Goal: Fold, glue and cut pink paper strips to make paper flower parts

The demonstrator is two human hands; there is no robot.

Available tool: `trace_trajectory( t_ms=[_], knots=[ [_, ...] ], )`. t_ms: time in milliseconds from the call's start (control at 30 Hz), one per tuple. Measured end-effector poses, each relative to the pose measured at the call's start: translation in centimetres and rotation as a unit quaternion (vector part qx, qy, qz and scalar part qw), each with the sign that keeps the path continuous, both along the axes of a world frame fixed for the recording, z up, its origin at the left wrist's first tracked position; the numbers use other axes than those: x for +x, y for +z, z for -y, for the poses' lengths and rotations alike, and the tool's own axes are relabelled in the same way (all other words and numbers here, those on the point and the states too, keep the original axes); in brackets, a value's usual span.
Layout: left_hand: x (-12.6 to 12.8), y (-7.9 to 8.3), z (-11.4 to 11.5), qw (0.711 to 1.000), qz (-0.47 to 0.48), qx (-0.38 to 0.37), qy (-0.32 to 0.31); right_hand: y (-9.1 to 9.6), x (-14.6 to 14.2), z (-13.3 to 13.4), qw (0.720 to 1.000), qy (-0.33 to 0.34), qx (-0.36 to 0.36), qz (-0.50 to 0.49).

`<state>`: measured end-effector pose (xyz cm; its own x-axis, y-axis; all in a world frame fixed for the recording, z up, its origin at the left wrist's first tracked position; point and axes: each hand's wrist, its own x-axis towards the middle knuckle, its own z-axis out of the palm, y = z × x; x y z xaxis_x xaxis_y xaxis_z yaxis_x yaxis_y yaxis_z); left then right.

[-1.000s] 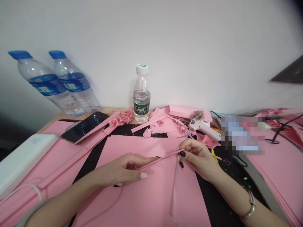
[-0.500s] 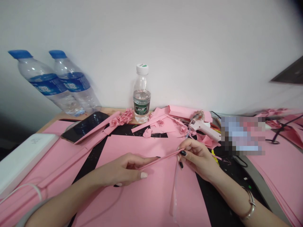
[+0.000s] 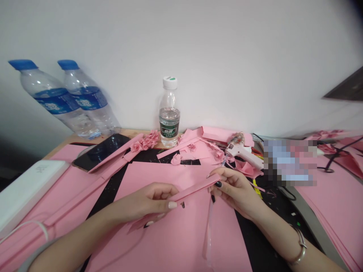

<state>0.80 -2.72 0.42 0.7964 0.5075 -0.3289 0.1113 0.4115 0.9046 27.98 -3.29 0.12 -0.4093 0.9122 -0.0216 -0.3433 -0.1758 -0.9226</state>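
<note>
A long folded pink paper strip [image 3: 195, 188] spans between both hands, just above a large pink paper sheet [image 3: 176, 241] on the desk. My left hand [image 3: 147, 202] is closed on the strip's lower left part, thumb on top. My right hand [image 3: 234, 189] pinches its upper right end between thumb and fingers. A clear tape-like ribbon [image 3: 209, 223] hangs down from under my right hand.
A small water bottle [image 3: 169, 113] stands at the wall, two large blue-capped bottles [image 3: 70, 102] lean at the left. A phone [image 3: 100, 151], a white box [image 3: 27, 189], paper roses [image 3: 146, 141], a glue gun [image 3: 244, 153] and pink scraps surround the sheet.
The strip has turned so its flat face shows wider. My left hand has shifted its grip along it, thumb now on top. My right hand has barely moved.
</note>
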Motion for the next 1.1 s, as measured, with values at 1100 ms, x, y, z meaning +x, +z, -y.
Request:
trace_trajectory(
  t_ms=[1100],
  knots=[
    [1.0, -0.1, 0.8, 0.997, -0.039, 0.07, 0.005, 0.0, -2.8, 1.7, 0.99, -0.1, -0.094, -0.016]
  ],
)
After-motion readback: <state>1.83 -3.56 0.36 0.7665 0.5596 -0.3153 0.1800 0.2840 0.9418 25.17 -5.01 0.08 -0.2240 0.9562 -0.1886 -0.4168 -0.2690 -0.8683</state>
